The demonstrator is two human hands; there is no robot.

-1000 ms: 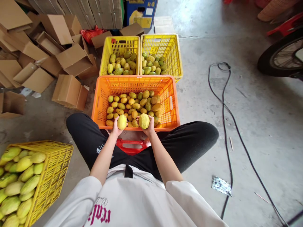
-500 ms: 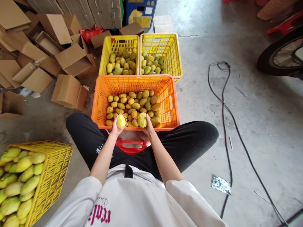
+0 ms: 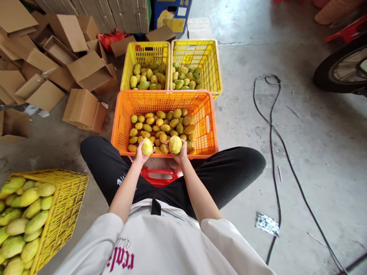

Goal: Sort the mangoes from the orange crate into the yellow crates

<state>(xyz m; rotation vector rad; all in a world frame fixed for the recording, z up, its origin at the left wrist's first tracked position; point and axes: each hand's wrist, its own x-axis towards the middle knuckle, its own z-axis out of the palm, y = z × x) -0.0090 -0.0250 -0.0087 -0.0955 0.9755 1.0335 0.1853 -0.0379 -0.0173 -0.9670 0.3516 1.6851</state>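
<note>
My left hand (image 3: 140, 156) is closed round a yellow-green mango (image 3: 147, 146), held over the near edge of the orange crate (image 3: 122, 124). My right hand (image 3: 181, 156) grips a second, rounder yellow mango (image 3: 175, 144) right beside it. Both fruits hover just above the heap of mangoes (image 3: 160, 126) filling the crate. I sit with black-trousered legs spread, and a red stool (image 3: 158, 177) shows between them.
Two yellow crates (image 3: 145, 55) (image 3: 197, 53) with greener mangoes stand behind the orange one. A yellow crate (image 3: 61, 208) of large mangoes stands at my left. Cardboard boxes (image 3: 83, 109) are piled far left. A black cable (image 3: 271, 126) and a wheel (image 3: 342, 70) are on the right.
My right hand turned its mango, tilting it down toward the pile and then back up. The left hand and its mango stayed nearly still.
</note>
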